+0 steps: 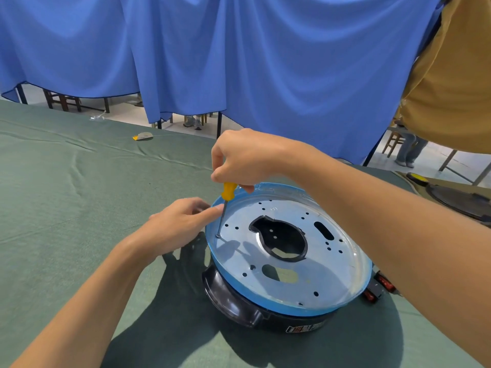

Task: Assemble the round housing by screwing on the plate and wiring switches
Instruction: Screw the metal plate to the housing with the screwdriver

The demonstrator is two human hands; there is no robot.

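Note:
A round black housing (pixel 233 301) stands on the green cloth, topped by a blue-rimmed silver metal plate (pixel 292 282) with several holes and a large central cut-out. My right hand (pixel 244 158) grips the yellow handle of a screwdriver (pixel 228 193) from above. The screwdriver's tip stands on a screw (pixel 218 235) at the plate's left edge. My left hand (pixel 176 227) lies against the housing's left rim, its fingertips touching the screwdriver shaft. Two red rocker switches (pixel 378 288) lie on the cloth at the housing's right side.
The table's green cloth (pixel 66 208) stretches wide to the left. A small yellow-and-white scrap (pixel 142 136) lies far back. A dark round part (pixel 459 200) and a yellow-capped object (pixel 417 178) sit at the right edge. A blue curtain (pixel 212 54) hangs behind.

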